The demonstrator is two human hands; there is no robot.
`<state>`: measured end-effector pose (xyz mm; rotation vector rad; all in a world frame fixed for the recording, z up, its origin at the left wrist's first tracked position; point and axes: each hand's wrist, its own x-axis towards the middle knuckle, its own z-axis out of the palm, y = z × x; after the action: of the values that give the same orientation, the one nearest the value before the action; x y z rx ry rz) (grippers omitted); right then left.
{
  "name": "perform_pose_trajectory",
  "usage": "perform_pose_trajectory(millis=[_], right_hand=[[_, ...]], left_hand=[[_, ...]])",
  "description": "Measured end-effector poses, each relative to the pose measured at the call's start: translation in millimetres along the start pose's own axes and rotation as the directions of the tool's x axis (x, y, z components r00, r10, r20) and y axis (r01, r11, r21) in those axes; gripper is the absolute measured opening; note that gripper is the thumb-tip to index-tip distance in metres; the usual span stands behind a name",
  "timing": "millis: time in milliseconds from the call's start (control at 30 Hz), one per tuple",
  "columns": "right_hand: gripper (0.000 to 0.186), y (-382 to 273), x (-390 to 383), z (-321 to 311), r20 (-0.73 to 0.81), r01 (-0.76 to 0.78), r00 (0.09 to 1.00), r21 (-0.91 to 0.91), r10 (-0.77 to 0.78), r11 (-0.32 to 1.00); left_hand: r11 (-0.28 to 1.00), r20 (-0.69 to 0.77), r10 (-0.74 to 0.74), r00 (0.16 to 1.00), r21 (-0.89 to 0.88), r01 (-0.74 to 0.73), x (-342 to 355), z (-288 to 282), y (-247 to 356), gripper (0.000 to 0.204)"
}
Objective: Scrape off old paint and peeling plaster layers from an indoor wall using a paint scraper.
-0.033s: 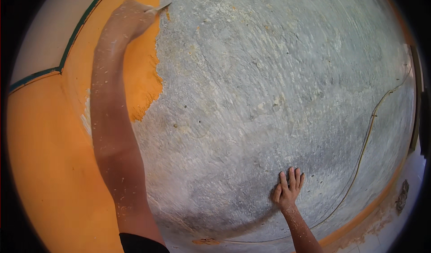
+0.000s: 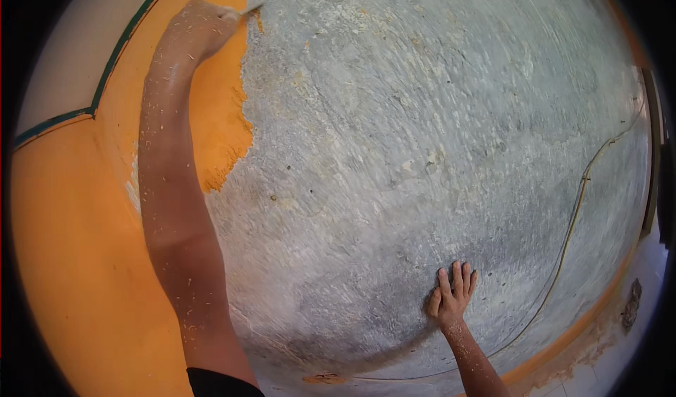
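Observation:
My left hand (image 2: 204, 24) reaches high up the wall and is closed around a small scraper, whose thin blade (image 2: 252, 8) touches the edge of the orange paint (image 2: 225, 115). The raised forearm is speckled with paint flakes. My right hand (image 2: 453, 295) lies flat on the bare grey wall (image 2: 422, 129) lower down, fingers spread and holding nothing. The orange coat remains on the left part of the wall, with a ragged border where grey plaster begins.
A dark green stripe (image 2: 113, 59) runs above the orange paint, with pale wall beyond it. A thin yellowish cable (image 2: 577, 207) hangs down the right of the wall. An orange band and debris (image 2: 630, 302) lie along the wall's foot by the tiled floor.

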<state>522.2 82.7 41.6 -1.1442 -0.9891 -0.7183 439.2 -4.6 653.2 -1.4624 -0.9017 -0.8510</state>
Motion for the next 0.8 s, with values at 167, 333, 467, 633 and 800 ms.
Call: perform_pose_trajectory(millis=[167, 333, 467, 633, 800], right_hand=[[0.042, -4, 0, 0, -0.004, 0.004, 1.0, -0.002, -0.004, 1.0], [0.043, 1, -2, -2, -0.006, 0.018, 1.0, -0.04, -0.018, 0.999], [0.043, -4, 0, -1, 0.005, 0.02, 1.0, 0.0, -0.02, 1.0], [0.043, -1, 1, -5, 0.02, 0.013, 1.0, -0.035, -0.013, 0.999], [0.043, 2, 2, -3, 0.006, 0.023, 1.0, -0.036, -0.023, 0.999]], left_hand=[[0.998, 0.106, 0.049, 0.993, 0.028, -0.052, -23, -13, 3, 0.034], [0.996, -0.223, -0.084, 0.971, 0.019, 0.091, -46, 21, 21, 0.034], [0.995, 0.087, -0.103, 0.991, 0.024, 0.102, -40, -12, 10, 0.032], [0.997, 0.067, -0.074, 0.995, -0.02, 0.075, -42, -7, 10, 0.032], [0.995, 0.056, 0.022, 0.998, 0.095, -0.027, -19, -8, 5, 0.03]])
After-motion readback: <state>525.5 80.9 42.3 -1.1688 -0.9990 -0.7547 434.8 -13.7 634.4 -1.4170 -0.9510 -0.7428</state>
